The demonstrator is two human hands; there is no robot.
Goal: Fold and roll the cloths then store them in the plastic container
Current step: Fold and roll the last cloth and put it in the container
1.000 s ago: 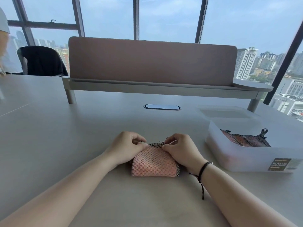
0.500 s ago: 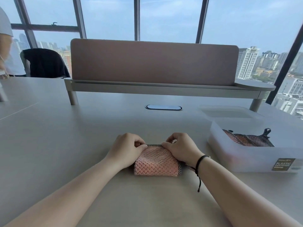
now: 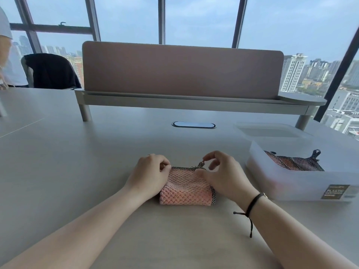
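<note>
Pinning the folded pink cloth [image 3: 186,188] flat on the table [image 3: 77,171], the left hand [image 3: 149,174] is curling its fingers onto the far-left edge while the right hand [image 3: 223,174] is pinching the hanging loop [image 3: 201,163], likely to tuck it before rolling. Beyond, right, the plastic container [image 3: 287,183] is sitting open, already holding other cloths [image 3: 291,162], with its lid [image 3: 272,132] lying behind.

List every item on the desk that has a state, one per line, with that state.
pink cloth: folded, on the table, not stored
plastic container: open, holding cloths
lid: off, behind the container
left hand: holding the cloth's edge
right hand: pinching the cloth's loop
</note>
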